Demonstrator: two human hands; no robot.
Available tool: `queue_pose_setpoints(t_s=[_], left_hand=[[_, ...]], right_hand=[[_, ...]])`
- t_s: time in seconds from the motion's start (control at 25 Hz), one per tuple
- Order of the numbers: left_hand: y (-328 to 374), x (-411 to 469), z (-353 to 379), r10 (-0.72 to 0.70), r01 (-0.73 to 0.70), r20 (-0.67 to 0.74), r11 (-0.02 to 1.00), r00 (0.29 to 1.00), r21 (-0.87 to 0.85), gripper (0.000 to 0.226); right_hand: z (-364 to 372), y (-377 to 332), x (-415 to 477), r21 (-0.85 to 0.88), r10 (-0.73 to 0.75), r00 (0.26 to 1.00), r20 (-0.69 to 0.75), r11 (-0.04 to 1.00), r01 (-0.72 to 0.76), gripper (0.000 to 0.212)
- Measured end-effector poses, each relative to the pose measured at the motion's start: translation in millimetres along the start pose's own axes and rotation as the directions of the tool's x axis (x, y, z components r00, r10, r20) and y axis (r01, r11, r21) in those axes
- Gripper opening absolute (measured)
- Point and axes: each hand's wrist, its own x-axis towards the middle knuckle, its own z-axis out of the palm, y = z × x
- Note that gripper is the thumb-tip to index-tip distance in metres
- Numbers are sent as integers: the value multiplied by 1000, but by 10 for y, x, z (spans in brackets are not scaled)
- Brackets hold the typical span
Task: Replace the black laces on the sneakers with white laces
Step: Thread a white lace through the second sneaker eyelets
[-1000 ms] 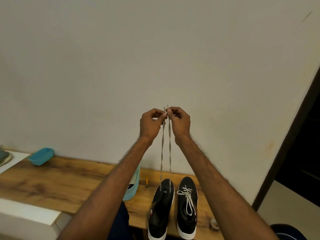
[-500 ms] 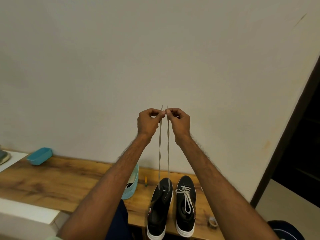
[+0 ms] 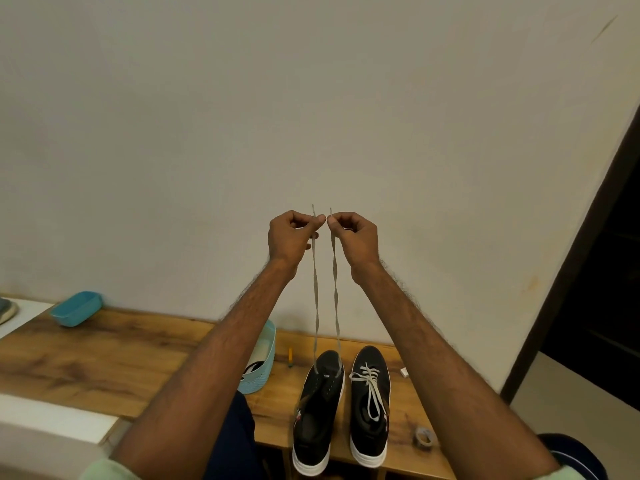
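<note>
Pinching one end of the white lace (image 3: pixel 316 299) each, the left hand (image 3: pixel 291 237) and right hand (image 3: pixel 353 237) are held up before the pale wall (image 3: pixel 311 98). Thumb and forefinger clamp each strand, with the tips poking out above. Since half a second ago the hands have drawn slightly apart, so the strands now hang with a clear gap between them; a second ago the ends met.

Both twisted strands run down into the far part of the left sneaker (image 3: pixel 320 407), which stands at the near edge of the table (image 3: pixel 104 355), just beside the right sneaker (image 3: pixel 369 403), already laced in white. Which eyelets the lace passes through is too dark to tell. The left forearm hides part of a light blue basket (image 3: pixel 259 372) holding something black and white. A grey shoe (image 3: pixel 5 310) is cut off at the far left.

The table is wood. On it are a teal dish (image 3: pixel 76 308) to the left, a yellow pencil (image 3: pixel 290 356) beside the basket, and a roll of tape (image 3: pixel 424 438) near right. A dark doorway (image 3: pixel 606 271) opens at the right.
</note>
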Motion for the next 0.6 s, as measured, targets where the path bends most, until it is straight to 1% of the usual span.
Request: queue_pose_setpoints(t_s=[0.2,0.32,0.44,0.52,0.6], left_hand=[[39,36,-41,54,-54,1,998,999,23,13],[0,92,-126,61,-60,-20,997,998,55,14],[-68,81,-146,57,-54,-32,996,998,74,17],[-126,55,-140,77,-76,-5,989,997,124,18],[-224,29,-193,109,-109,13,971,994,210,17]], right_hand=[[9,-83,98,-10,1,1000,-5,1000,-1,5],[-8,-77,133,-19,1,1000,-22,1000,-2,10],[-16,-25,99,-19,22,999,-26,1000,-23,10],[-21,15,70,-42,29,999,-14,999,-29,14],[-46,55,37,-51,32,999,5,998,-31,16]])
